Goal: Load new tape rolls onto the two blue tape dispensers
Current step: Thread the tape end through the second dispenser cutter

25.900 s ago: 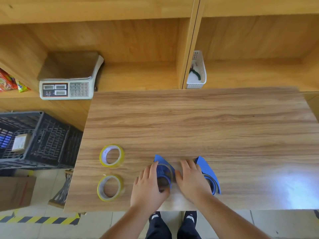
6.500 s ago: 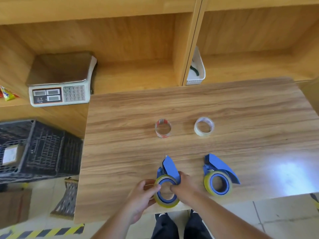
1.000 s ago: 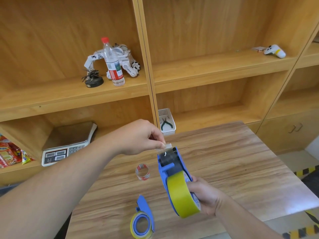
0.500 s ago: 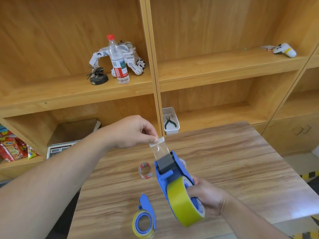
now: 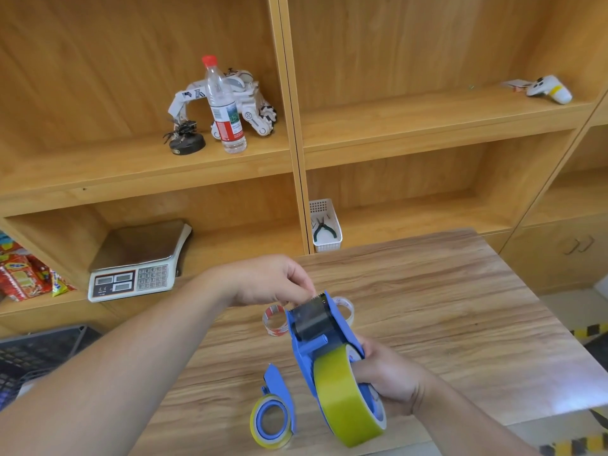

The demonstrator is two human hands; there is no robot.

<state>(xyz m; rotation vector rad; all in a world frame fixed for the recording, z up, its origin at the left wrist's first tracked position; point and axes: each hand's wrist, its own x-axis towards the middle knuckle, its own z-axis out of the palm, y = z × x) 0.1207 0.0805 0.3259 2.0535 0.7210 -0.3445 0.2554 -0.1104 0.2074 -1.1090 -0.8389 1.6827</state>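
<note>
1. This is looking like a small shop or its stock room.
2. A weighing scale [image 5: 136,264] with number keys is sitting on the wooden shelves [image 5: 427,126].
3. Bright snack packets [image 5: 23,278] are lying nearby.
4. A black crate [image 5: 39,353] is standing beside the desk [image 5: 460,307].

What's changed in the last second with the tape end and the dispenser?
The left hand has brought the tape end back down to the cutter of the held dispenser, after stretching it up. The right hand still keeps its grip on the dispenser. The second dispenser and both empty cores stay on the table.
</note>
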